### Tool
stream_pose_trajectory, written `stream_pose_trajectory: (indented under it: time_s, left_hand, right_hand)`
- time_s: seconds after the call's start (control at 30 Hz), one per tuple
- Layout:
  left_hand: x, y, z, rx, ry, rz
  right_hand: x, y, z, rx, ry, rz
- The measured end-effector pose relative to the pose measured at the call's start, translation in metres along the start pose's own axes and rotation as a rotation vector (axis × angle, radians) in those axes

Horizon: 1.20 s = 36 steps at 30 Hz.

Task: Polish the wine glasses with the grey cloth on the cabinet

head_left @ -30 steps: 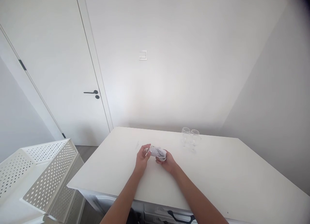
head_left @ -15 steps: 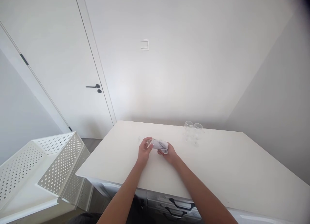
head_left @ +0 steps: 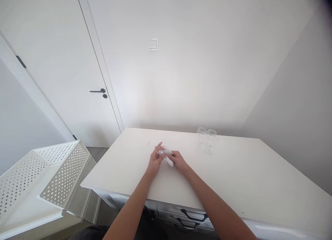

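Observation:
Above the white cabinet top, my left hand (head_left: 155, 157) is closed around a clear glass (head_left: 161, 152), with one finger raised. The glass is small and partly hidden by the fingers and cloth, so its full shape does not show. My right hand (head_left: 177, 159) pinches a white cloth (head_left: 169, 162) that is bunched against the glass, with a loose end hanging down. Two stemmed wine glasses (head_left: 212, 136) stand upright behind and to the right of my hands. A faint clear object (head_left: 148, 143), too indistinct to name, is left of my left hand.
The white cabinet top (head_left: 220, 184) runs far to the right. Black drawer handles (head_left: 193, 215) stick out below its front edge. A white perforated stand (head_left: 64, 174) is at the left, beside the cabinet. A wall with a light switch (head_left: 153, 44) rises behind, next to a door (head_left: 64, 70).
My right hand has shifted left, closer to my left hand. The cloth, earlier stretched along between both hands, is now bunched at the glass with an end hanging.

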State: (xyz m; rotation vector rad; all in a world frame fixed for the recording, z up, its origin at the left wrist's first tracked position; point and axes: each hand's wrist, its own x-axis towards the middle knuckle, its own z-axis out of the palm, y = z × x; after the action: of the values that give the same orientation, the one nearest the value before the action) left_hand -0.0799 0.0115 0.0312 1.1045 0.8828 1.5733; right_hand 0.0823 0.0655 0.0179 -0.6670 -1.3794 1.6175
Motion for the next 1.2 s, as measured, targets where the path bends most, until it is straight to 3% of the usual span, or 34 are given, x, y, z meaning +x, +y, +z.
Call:
stream_pose_trajectory:
  time_s: [0.13, 0.2, 0.3, 0.4, 0.47, 0.53, 0.67, 0.83, 0.9, 1.1, 1.2]
  left_hand:
    - [-0.003, 0.007, 0.006, -0.093, -0.138, -0.087]
    - [-0.003, 0.012, 0.006, -0.146, -0.123, -0.19]
    - [-0.002, 0.016, 0.005, -0.257, -0.033, -0.4]
    - [-0.002, 0.016, 0.003, -0.248, -0.171, -0.591]
    - [-0.004, 0.015, 0.002, -0.178, -0.287, -0.597]
    - [-0.005, 0.015, 0.003, -0.136, -0.316, -0.549]
    - [-0.005, 0.014, 0.004, -0.107, -0.287, -0.495]
    - [-0.003, 0.011, 0.003, -0.118, -0.191, -0.454]
    - [-0.003, 0.008, 0.003, -0.128, -0.157, -0.442]
    - [-0.002, 0.001, 0.004, -0.124, -0.105, -0.418]
    - [-0.002, 0.001, 0.005, -0.129, -0.107, -0.422]
  right_hand:
    - [0.006, -0.01, -0.015, 0.09, 0.218, -0.085]
    - [0.008, -0.016, -0.025, 0.093, 0.299, -0.122]
    - [0.008, -0.022, -0.034, 0.052, 0.352, -0.152]
    - [0.005, -0.021, -0.031, -0.017, 0.356, -0.167]
    - [0.003, -0.018, -0.025, -0.074, 0.357, -0.178]
    - [0.001, -0.013, -0.018, -0.134, 0.402, -0.207]
    - [0.002, -0.005, -0.016, -0.239, 0.619, -0.31]
    - [0.003, -0.008, -0.034, -0.297, 0.868, -0.444]
    - [0.0, -0.012, -0.034, -0.354, 0.786, -0.491]
    - [-0.009, -0.006, -0.001, -0.597, 0.123, -0.556]
    - [-0.007, 0.0, -0.001, -0.717, 0.11, -0.577]
